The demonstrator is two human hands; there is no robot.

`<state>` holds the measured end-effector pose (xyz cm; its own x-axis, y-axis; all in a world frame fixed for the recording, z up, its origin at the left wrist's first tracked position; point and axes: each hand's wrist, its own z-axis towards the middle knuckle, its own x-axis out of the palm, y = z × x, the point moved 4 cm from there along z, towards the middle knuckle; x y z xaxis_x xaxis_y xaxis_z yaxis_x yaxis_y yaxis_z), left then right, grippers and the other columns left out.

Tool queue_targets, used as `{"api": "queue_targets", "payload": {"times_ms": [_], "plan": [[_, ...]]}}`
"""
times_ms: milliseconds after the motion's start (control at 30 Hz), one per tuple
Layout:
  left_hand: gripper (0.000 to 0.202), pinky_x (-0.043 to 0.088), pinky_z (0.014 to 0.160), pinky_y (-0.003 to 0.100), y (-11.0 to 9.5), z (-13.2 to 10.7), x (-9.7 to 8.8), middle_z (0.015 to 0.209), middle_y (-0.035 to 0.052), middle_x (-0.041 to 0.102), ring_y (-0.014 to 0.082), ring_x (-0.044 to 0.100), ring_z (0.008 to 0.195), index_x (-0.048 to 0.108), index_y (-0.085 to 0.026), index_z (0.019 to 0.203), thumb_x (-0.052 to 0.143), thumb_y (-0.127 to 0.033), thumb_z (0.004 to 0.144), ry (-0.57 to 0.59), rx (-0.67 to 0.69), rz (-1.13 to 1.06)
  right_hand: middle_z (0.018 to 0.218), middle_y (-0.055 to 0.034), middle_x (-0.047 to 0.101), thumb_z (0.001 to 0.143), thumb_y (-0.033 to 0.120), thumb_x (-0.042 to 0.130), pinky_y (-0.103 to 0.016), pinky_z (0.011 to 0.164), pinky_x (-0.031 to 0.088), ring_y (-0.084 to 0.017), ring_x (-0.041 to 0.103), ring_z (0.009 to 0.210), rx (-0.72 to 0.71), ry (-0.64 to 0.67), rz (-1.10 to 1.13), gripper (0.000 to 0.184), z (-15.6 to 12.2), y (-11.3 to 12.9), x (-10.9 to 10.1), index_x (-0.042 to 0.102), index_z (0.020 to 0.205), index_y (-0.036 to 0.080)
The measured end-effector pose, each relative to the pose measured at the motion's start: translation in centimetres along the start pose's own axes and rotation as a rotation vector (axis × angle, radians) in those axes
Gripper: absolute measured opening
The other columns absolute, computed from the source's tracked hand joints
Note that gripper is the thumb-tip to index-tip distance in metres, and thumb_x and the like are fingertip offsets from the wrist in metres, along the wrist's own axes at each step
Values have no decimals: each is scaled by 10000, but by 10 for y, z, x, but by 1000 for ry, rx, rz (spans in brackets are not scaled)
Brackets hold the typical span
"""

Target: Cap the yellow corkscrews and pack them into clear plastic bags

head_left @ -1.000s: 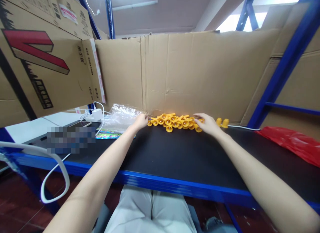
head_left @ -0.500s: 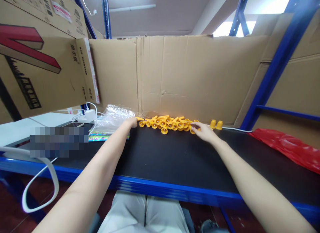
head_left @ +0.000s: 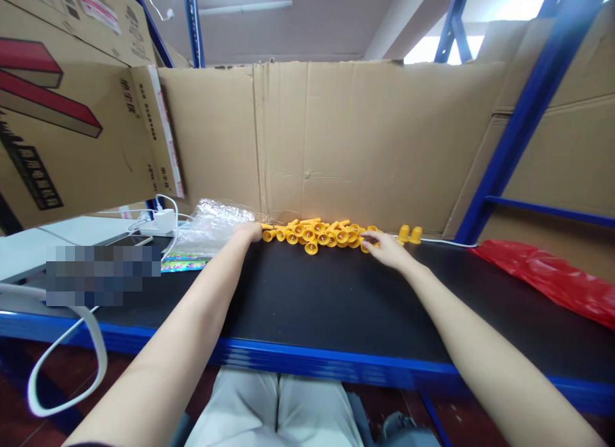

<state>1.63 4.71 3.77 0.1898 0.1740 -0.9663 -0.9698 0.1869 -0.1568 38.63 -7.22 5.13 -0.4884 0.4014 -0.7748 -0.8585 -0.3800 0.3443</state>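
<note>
A heap of yellow horn-shaped plastic pieces [head_left: 311,247] lies along the back of the black tabletop, most with their round mouths toward me. My left hand [head_left: 250,232] is at the heap's left end, beside the outermost pieces; its fingers are mostly hidden from this angle. At the right end, my right hand [head_left: 388,250] has its fingers apart and curved against the outer pieces, touching them. Just beyond that hand, two yellow cup-shaped pieces [head_left: 410,234] stand upright, apart from the heap.
A clear plastic bag [head_left: 211,223] over colourful packaging [head_left: 182,261] lies left of the heap. Farther left are a white charger [head_left: 163,221] with cables and a phone [head_left: 129,240]. A red plastic bag [head_left: 542,271] lies right. Cardboard [head_left: 355,139] walls the back; a blue rail [head_left: 327,362] edges the front.
The whole view has shifted slightly, so everything appears a little farther left. Both hands remain at the two ends of the heap, which looks nearly the same.
</note>
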Motion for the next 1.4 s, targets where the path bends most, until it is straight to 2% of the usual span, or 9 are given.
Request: {"api": "queue_targets", "payload": {"times_ms": [133, 333, 667, 800, 967, 1133, 1233, 1333, 1400], "plan": [[176, 281, 956, 559, -1, 4, -1, 931, 112, 669, 338, 533, 1048, 690, -237, 806, 655, -219, 635, 30, -95, 96, 916, -74, 688, 792, 192, 524, -335, 796, 482, -188, 638, 823, 13, 12, 4, 273, -1, 2, -1, 647, 1035, 172], [284, 271, 984, 512, -5, 2, -2, 970, 87, 671, 289, 547, 1030, 681, -251, 902, 626, -147, 644, 39, -17, 152, 964, -88, 680, 803, 205, 525, -350, 841, 468, -199, 633, 877, 26, 17, -4, 275, -1, 3, -3, 641, 1047, 150], [286, 285, 972, 491, 2, -3, 0, 931, 85, 665, 274, 548, 1023, 669, -234, 889, 577, -98, 655, 58, 38, 208, 993, -92, 676, 810, 201, 533, -313, 809, 480, -187, 637, 858, 39, 24, -11, 273, -2, 4, -3, 635, 1055, 142], [274, 261, 991, 480, 1, -3, 0, 966, 77, 667, 268, 544, 1039, 666, -245, 905, 547, -110, 698, 32, 48, 206, 1011, -89, 672, 820, 207, 521, -309, 820, 476, -183, 636, 864, 37, 33, -15, 274, -2, 3, -3, 629, 1063, 144], [288, 314, 945, 426, 2, -2, -8, 1030, 66, 653, 250, 543, 1041, 623, -244, 990, 468, -123, 780, -65, 52, 153, 1017, -91, 670, 820, 218, 525, -312, 835, 471, -189, 633, 888, 46, 29, -15, 280, -1, 2, -4, 625, 1070, 141], [237, 390, 826, 334, 1, -4, -31, 1025, 87, 621, 237, 552, 1008, 607, -212, 982, 405, -241, 862, -351, -9, -27, 998, -81, 675, 813, 216, 527, -313, 830, 471, -186, 635, 881, 36, 21, -8, 263, -1, 2, -4, 633, 1047, 160], [234, 408, 790, 307, -11, -8, -48, 1059, 95, 562, 217, 553, 985, 586, -197, 986, 386, -253, 878, -457, 38, -53, 959, -87, 682, 803, 213, 524, -309, 806, 476, -193, 636, 869, 45, 1, 4, 265, -1, -3, -5, 641, 1034, 157], [230, 414, 788, 287, -29, -14, -63, 1081, 119, 535, 196, 560, 947, 550, -154, 1009, 365, -217, 886, -487, 159, -28, 906, -77, 689, 780, 226, 535, -329, 779, 482, -203, 639, 821, 110, -73, 9, 248, 0, -14, -8, 660, 990, 183], [229, 412, 800, 289, -44, -22, -69, 1042, 127, 558, 204, 555, 957, 542, -135, 1001, 361, -218, 889, -430, 239, 46, 891, -68, 690, 761, 231, 545, -347, 787, 481, -201, 636, 810, 177, -151, 37, 226, 2, -23, -13, 669, 946, 194]]}}
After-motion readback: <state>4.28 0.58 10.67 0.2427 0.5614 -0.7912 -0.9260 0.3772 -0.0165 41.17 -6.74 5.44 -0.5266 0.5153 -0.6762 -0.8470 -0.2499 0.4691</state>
